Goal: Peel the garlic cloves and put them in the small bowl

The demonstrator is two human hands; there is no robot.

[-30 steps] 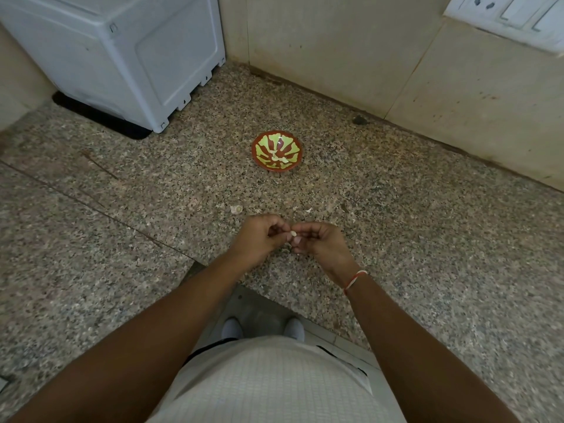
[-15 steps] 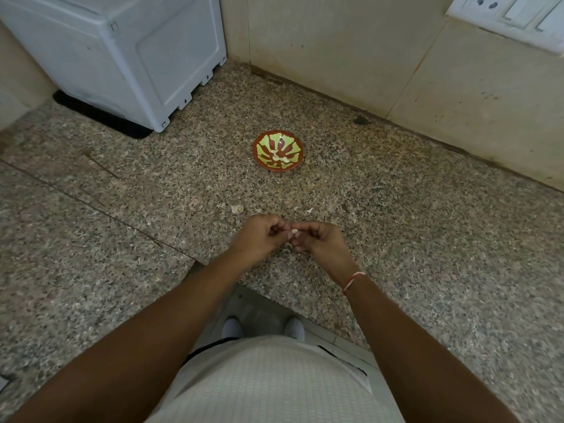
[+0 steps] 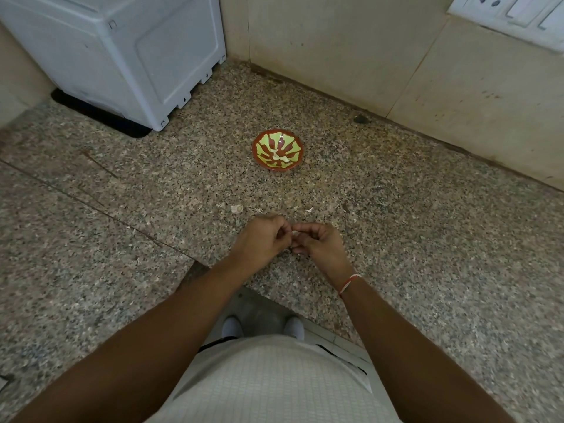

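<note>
Both hands meet over the counter, the left hand (image 3: 265, 236) and right hand (image 3: 314, 242) pinching one garlic clove (image 3: 294, 232) between curled fingertips. Best to strip the skin fully before reaching beyond to the small bowl (image 3: 277, 149).

Counter (image 3: 427, 239): speckled granite-like stone, polished smooth with a dull sheen, a thin seam crossing its left part. Small bowl (image 3: 277, 150): glossy glaze inside, red-brown with yellow-green pattern, highlights on the wall; white appliance (image 3: 122, 56): smooth moulded plastic, matt to satin. Wall tiles (image 3: 457, 87): beige, smooth, slightly stained near the base; garment (image 3: 274, 386): white cloth with a fine grid weave, matt; wrist thread (image 3: 349, 282): red-and-white cord.
</note>
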